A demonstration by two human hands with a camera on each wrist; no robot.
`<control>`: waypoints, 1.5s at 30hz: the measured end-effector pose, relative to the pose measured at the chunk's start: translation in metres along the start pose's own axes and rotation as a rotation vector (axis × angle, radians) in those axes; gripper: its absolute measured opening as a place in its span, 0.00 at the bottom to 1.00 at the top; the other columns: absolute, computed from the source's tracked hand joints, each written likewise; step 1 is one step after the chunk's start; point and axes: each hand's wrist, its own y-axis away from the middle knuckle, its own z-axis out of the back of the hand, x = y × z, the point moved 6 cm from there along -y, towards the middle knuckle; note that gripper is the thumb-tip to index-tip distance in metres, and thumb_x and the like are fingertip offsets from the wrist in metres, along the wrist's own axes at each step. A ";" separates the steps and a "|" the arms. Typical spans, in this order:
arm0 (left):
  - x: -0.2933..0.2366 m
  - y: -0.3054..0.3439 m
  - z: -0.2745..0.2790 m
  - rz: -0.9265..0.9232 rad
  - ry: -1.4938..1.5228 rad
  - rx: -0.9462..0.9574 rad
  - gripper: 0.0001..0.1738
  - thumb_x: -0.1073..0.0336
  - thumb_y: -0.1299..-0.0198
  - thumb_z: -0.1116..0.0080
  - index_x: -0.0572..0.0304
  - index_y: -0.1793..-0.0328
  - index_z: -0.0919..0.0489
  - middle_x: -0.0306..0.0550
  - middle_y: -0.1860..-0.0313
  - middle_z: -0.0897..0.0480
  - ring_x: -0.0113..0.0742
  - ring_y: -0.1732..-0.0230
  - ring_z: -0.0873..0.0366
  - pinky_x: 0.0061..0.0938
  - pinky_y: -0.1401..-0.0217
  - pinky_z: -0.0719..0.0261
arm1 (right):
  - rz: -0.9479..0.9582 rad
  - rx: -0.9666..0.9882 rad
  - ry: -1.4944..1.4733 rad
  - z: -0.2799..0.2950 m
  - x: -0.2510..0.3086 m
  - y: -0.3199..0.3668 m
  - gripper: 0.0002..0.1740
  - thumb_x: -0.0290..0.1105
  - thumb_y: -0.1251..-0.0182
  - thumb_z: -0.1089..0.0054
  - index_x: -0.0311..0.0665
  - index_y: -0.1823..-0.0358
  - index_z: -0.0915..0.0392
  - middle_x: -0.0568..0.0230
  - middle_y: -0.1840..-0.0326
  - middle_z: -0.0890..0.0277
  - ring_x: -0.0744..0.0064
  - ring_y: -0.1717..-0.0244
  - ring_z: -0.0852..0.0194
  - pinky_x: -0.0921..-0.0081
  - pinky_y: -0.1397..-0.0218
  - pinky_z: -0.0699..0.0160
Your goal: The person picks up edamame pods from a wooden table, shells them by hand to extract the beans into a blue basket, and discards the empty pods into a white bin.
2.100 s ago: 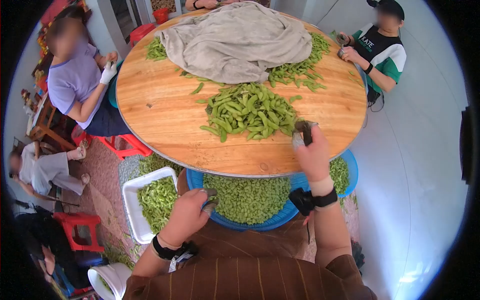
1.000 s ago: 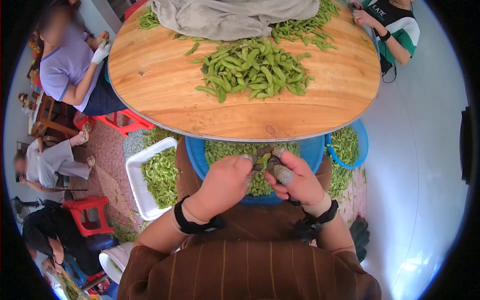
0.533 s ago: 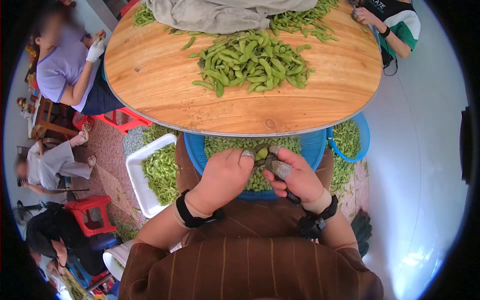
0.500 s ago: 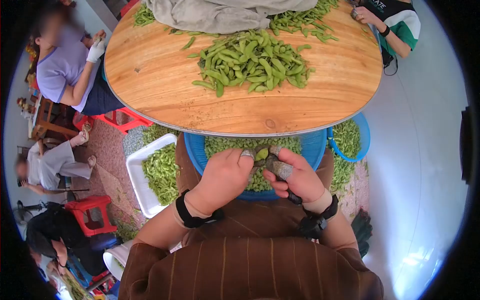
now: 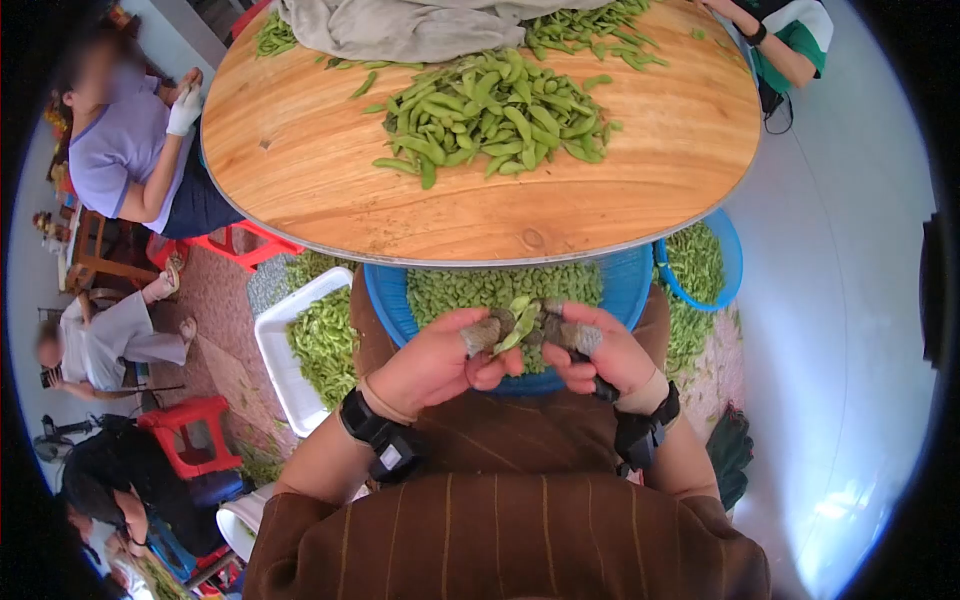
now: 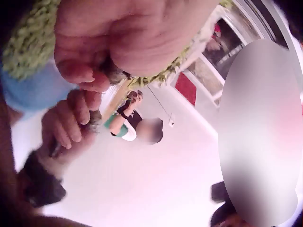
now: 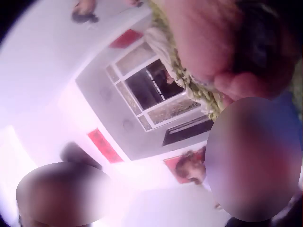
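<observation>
My left hand (image 5: pixel 435 360) pinches a green soybean pod (image 5: pixel 516 330) between taped thumb and fingers, above the blue basin (image 5: pixel 388 312). Close against the pod's other side are the fingers of my right hand (image 5: pixel 618 358), wrapped in grey tape. A black handle (image 5: pixel 606 390) sticks out below that right hand; its working end is hidden. The right wrist view shows a dark rounded object (image 7: pixel 258 42) in the palm, blurred. Shelled green beans (image 5: pixel 450 295) fill the basin beneath both hands. In the left wrist view both hands meet, the pod hidden behind fingers.
A pile of pods (image 5: pixel 495 115) lies on the round wooden table (image 5: pixel 320 190), with a grey cloth (image 5: pixel 400 30) behind. A white tub (image 5: pixel 285 385) stands left, a blue basket (image 5: pixel 735 270) right. Several people sit around, one in purple (image 5: pixel 120 165).
My right hand has come back from the pile on the table to my left hand over the basin. My left hand has since rolled over, bringing the pod into fuller view.
</observation>
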 end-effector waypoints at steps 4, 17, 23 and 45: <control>-0.004 -0.005 0.006 -0.109 -0.618 -0.156 0.08 0.70 0.33 0.57 0.63 0.54 0.27 0.44 0.70 0.20 0.26 0.76 0.31 0.20 0.73 0.32 | 0.327 -0.343 0.694 0.007 0.022 -0.002 0.19 0.29 0.38 0.45 0.35 0.45 0.32 0.70 0.75 0.31 0.82 0.84 0.38 0.83 0.83 0.39; 0.002 -0.005 0.005 -0.233 -1.116 -0.237 0.08 0.80 0.44 0.59 0.67 0.62 0.27 0.48 0.71 0.20 0.32 0.72 0.25 0.26 0.68 0.25 | 0.617 -0.516 1.541 0.022 0.025 -0.025 0.16 0.29 0.56 0.36 0.33 0.65 0.28 0.49 0.70 0.27 0.44 0.66 0.26 0.57 0.65 0.27; -0.002 -0.004 0.018 -0.202 -0.826 -0.312 0.10 0.81 0.42 0.60 0.68 0.60 0.27 0.47 0.68 0.18 0.28 0.70 0.24 0.23 0.67 0.24 | 0.872 -0.501 1.482 -0.008 0.035 -0.002 0.09 0.24 0.54 0.41 0.33 0.68 0.27 0.49 0.68 0.27 0.46 0.64 0.27 0.58 0.64 0.26; -0.041 0.104 0.101 -0.396 -1.803 -0.916 0.25 0.78 0.50 0.51 0.66 0.42 0.27 0.61 0.58 0.20 0.60 0.58 0.23 0.41 0.53 0.24 | 1.020 -0.839 1.464 -0.031 0.117 0.007 0.09 0.29 0.46 0.37 0.34 0.66 0.25 0.48 0.72 0.24 0.45 0.69 0.25 0.61 0.68 0.26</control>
